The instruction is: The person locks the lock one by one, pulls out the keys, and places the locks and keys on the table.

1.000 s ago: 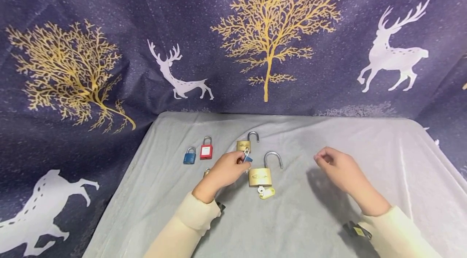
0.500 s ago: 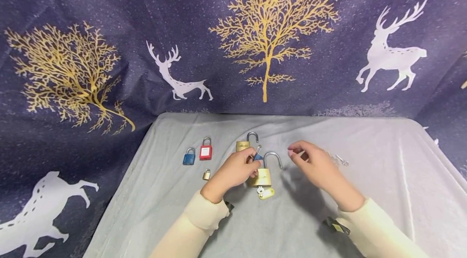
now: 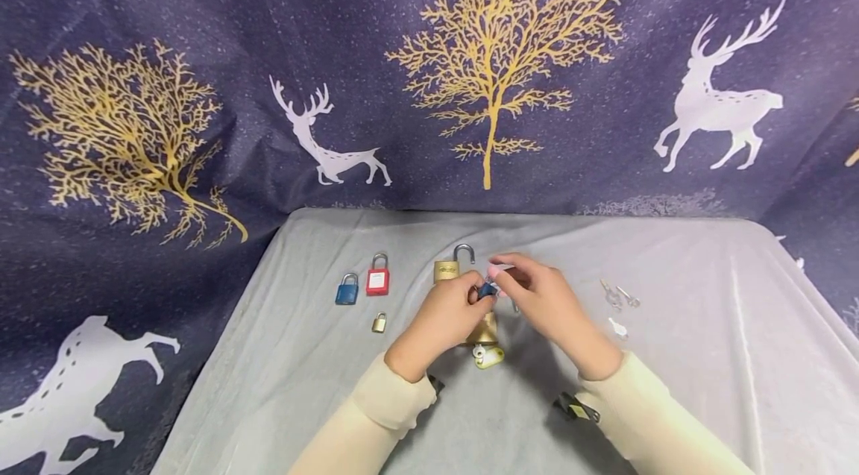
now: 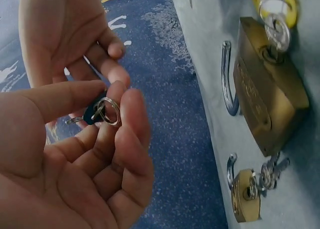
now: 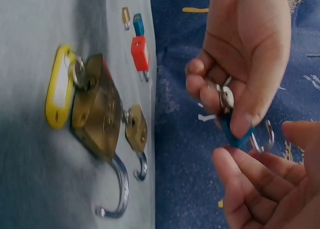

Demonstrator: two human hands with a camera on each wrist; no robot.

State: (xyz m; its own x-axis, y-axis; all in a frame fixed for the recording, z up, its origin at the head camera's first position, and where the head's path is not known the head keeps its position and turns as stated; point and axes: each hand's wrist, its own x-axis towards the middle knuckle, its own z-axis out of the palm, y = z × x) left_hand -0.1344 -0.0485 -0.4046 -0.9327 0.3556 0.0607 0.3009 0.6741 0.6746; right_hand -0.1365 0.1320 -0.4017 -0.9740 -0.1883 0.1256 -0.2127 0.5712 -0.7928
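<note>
My left hand (image 3: 443, 318) pinches a small blue padlock (image 5: 234, 131) above the table. Its shackle (image 5: 270, 136) stands open in the right wrist view, and a key ring (image 4: 111, 111) hangs from its keyhole end. Beside it is my right hand (image 3: 550, 307), thumb and fingertips spread around the shackle with a gap between them. Beneath both hands lies a large brass padlock (image 4: 272, 86) with an open shackle, a key and a yellow tag (image 3: 490, 358); the hands partly cover it in the head view. Behind it is a smaller open brass padlock (image 3: 446, 271) with keys.
To the left on the grey cloth-covered table (image 3: 268, 385) lie another blue padlock (image 3: 347, 291), a red padlock (image 3: 378, 281) and a tiny brass padlock (image 3: 379, 323). Several loose keys (image 3: 618, 327) lie at the right. A dark printed curtain (image 3: 429, 192) hangs behind.
My right hand has moved left, away from the loose keys, to the blue padlock. My left hand has carried that padlock a little to the right, uncovering the tiny brass one.
</note>
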